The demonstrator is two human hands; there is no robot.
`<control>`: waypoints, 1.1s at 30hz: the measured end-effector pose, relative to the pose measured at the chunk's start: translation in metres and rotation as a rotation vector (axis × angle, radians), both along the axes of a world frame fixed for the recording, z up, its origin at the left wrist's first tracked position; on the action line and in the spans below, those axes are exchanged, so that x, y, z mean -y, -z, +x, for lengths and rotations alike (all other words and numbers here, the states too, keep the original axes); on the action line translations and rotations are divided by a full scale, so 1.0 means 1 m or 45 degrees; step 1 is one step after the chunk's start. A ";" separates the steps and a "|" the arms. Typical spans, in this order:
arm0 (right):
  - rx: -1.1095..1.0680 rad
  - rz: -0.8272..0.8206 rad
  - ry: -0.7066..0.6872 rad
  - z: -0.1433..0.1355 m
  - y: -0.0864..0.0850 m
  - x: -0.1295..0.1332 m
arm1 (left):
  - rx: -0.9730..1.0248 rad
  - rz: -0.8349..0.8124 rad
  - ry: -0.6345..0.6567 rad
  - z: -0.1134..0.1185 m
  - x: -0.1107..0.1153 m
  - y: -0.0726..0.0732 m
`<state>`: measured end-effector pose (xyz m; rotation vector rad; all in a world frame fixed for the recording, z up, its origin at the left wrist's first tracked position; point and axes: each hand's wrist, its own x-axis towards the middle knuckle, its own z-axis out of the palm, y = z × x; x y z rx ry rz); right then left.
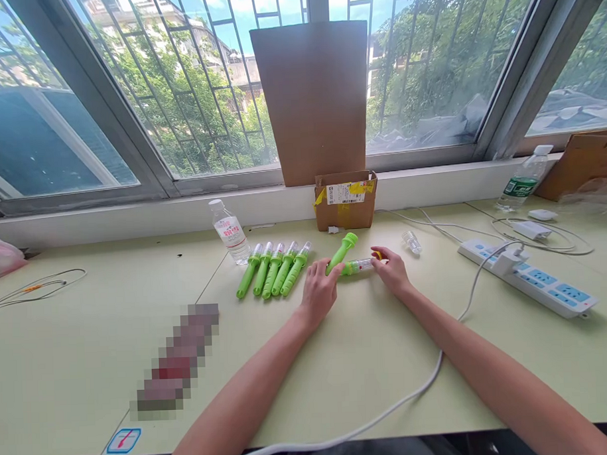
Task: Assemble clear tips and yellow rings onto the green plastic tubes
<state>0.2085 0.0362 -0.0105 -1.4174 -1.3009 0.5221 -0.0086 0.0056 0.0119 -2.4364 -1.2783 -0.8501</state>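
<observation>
My left hand (319, 288) is closed around a green stick (342, 250) that tilts up to the right, its ribbed end free. Beneath it lies a second green stick with a clear tube (358, 267), pointing right. At that tube's right end, my right hand (390, 269) has its fingers pinched together, with a small yellow piece (377, 255) between them. Several green sticks with clear tops (274, 271) lie side by side left of my left hand. A loose clear tube (412, 243) rests beyond my right hand.
A cardboard box (345, 216) and a water bottle (230, 233) stand toward the window. Another bottle (523, 180) is at the back right. A power strip (534, 279) lies at right, and a white cable (406, 398) passes under my right forearm.
</observation>
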 end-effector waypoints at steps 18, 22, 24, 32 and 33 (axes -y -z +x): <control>0.117 -0.006 -0.182 0.000 0.002 0.000 | 0.007 -0.144 0.357 0.004 -0.003 0.005; 0.173 -0.003 -0.196 -0.001 -0.001 0.002 | 0.026 -0.169 0.385 0.004 -0.005 0.007; 0.181 0.000 -0.196 -0.001 -0.001 0.003 | 0.033 -0.220 0.403 0.004 -0.006 0.007; 0.195 -0.009 -0.209 0.000 0.001 0.001 | -0.034 -0.356 0.271 0.003 -0.005 0.007; 0.195 -0.011 -0.211 0.000 0.002 0.001 | -0.052 -0.361 0.239 0.004 -0.005 0.007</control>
